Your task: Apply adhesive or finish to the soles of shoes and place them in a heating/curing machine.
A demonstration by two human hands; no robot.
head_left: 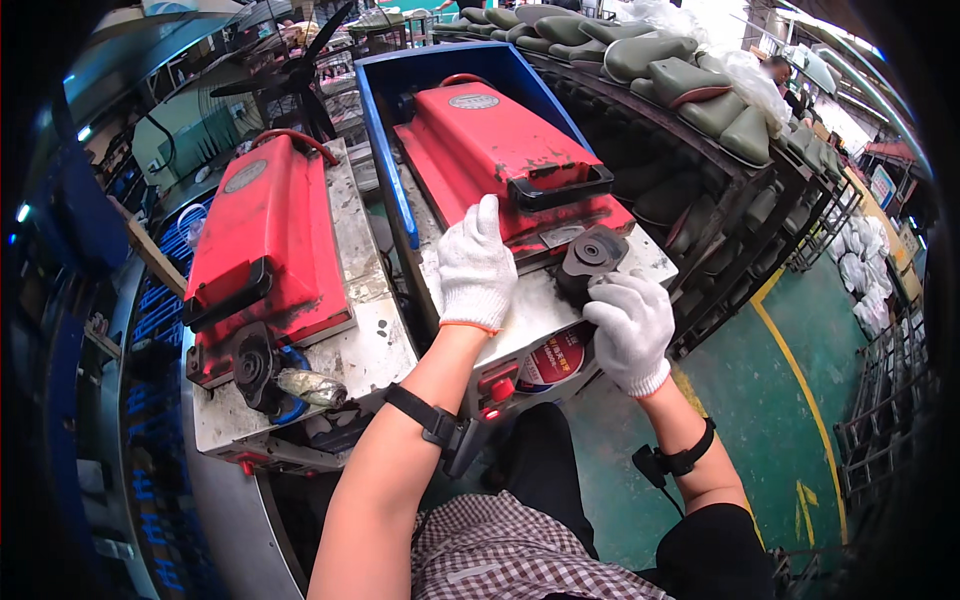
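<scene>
In the head view, a gloved left hand [475, 265], fingers together, overlaps the front of a red cover [490, 130]; the gloved right hand [632, 325] bends its fingers at a black knob [597, 250] near the cover's corner. Whether either grips cannot be told.

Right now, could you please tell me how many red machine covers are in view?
2: the left red cover stands at the picture's left; the right red cover is next to the gloved left hand.
</scene>
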